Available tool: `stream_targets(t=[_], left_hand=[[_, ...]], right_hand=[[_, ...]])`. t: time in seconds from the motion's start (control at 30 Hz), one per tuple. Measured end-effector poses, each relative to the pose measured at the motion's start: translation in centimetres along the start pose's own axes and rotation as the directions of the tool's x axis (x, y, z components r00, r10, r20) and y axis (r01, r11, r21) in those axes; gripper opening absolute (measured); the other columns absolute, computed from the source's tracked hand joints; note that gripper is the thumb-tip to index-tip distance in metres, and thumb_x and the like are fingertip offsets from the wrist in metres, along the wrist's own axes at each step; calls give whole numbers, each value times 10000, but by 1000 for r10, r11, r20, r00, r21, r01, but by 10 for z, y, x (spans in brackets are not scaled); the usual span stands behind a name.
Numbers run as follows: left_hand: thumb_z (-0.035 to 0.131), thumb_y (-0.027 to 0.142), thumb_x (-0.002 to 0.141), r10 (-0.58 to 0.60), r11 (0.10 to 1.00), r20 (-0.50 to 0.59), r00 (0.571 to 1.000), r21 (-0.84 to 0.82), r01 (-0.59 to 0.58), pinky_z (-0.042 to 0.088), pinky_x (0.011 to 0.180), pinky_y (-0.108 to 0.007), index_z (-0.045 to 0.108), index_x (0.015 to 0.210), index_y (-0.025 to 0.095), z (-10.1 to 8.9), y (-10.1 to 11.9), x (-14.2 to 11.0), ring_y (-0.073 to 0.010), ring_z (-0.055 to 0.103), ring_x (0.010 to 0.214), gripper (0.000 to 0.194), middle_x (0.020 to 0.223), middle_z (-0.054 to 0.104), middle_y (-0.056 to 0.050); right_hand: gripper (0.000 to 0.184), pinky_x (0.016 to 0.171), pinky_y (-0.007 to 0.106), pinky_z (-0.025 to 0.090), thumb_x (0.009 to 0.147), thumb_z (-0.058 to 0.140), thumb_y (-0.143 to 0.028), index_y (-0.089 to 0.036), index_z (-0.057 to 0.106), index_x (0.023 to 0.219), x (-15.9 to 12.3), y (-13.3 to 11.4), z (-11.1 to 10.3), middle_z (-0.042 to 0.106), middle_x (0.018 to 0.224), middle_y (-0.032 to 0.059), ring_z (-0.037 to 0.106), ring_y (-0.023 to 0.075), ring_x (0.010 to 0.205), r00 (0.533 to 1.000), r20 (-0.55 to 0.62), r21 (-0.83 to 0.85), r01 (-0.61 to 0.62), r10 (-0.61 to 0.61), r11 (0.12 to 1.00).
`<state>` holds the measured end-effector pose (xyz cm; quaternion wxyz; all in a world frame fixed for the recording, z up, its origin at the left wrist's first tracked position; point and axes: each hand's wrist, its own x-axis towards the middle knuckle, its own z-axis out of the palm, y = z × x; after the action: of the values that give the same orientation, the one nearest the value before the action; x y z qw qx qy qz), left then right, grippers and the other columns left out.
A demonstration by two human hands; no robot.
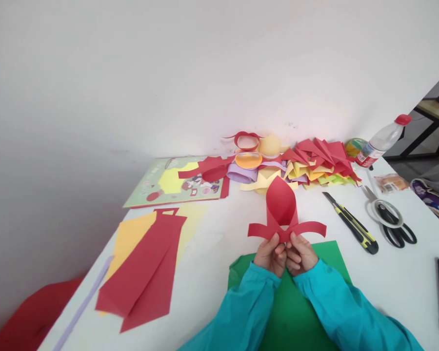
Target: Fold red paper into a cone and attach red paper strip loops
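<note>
Between my two hands is a red paper shape [291, 212], a rolled loop with a pointed top and a curved strip sticking out on each side. My left hand [269, 255] pinches its lower edge on the left, thumb on the near face. On the right, my right hand [302, 253] pinches the same edge, and the fingertips of both hands nearly meet. The shape is held up above a green sheet [292, 312], which lies under my forearms. The fingers behind the paper are partly hidden.
Red sheets [146, 268] and yellow paper [126, 239] lie left. A picture book [146, 190] rests against the wall. Behind my hands are paper loops [243, 173] and folded red pieces [325, 153]. Rightward are a utility knife [351, 224], scissors [397, 234], tape [398, 219] and a bottle [382, 141].
</note>
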<state>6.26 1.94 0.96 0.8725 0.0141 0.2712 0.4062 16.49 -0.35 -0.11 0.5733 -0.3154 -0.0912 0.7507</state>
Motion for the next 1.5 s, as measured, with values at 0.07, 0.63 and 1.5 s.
stream_targets(t=[0.07,0.63,1.5], left_hand=[[575,170,799,-16,1000,10,1000,-21,16,439,383,-91,507,568,125,-1,1,-1,-21,462,354,245,403,436,64],[394,201,901,-64,994,66,996,-82,69,475,442,-83,586,749,70,-3,4,2,-21,499,403,278,491,507,18],[484,277,857,-65,996,-21,998,59,66,436,350,-102,497,547,95,2,0,5,-30,488,336,360,429,470,41]], right_hand=[[391,240,118,202,645,699,-482,-153,549,498,0,-1,-1,401,288,-78,228,8,244,999,40,16,-12,12,1000],[403,271,116,221,638,697,-503,-142,549,535,7,-3,-12,513,390,-39,280,8,285,985,147,87,-101,88,991],[375,254,116,203,626,730,-440,-143,517,540,10,-3,-15,647,537,40,368,18,289,996,53,-25,-77,78,997]])
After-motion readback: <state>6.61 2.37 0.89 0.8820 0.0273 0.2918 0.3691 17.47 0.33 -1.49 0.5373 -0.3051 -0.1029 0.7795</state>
